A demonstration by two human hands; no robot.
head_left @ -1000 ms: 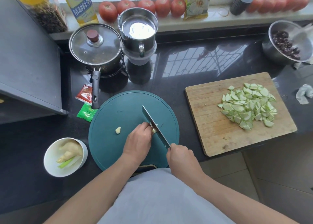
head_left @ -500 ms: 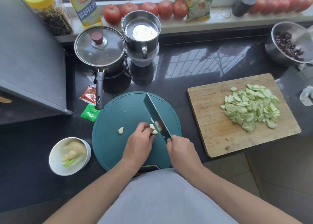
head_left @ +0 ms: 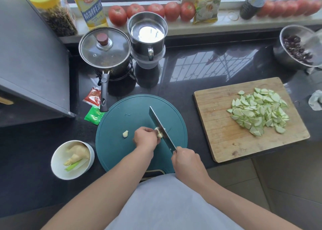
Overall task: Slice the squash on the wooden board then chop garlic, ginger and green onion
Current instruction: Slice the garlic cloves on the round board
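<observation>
On the round teal board [head_left: 122, 153], my left hand [head_left: 145, 139] pinches a garlic clove [head_left: 159, 133] with curled fingers. My right hand [head_left: 185, 160] grips the handle of a cleaver [head_left: 161, 127], whose blade sits on the clove beside my left fingers. A second garlic clove [head_left: 125, 134] lies loose to the left. The white bowl [head_left: 57, 163] at front left holds ginger [head_left: 78, 152] and green onion [head_left: 73, 166]. Sliced squash [head_left: 259, 111] is piled on the wooden board [head_left: 221, 130] at right.
A lidded pot [head_left: 104, 50] with its handle reaching over the teal board's edge and a steel mug [head_left: 147, 34] stand behind. Seasoning packets [head_left: 94, 106] lie left of the board. A steel bowl [head_left: 282, 53] of dark fruit sits far right; tomatoes [head_left: 153, 10] and bottles line the sill.
The cleaver has shifted along the clove and come down on it; cut garlic pieces now show by the blade. My left hand stays on the clove.
</observation>
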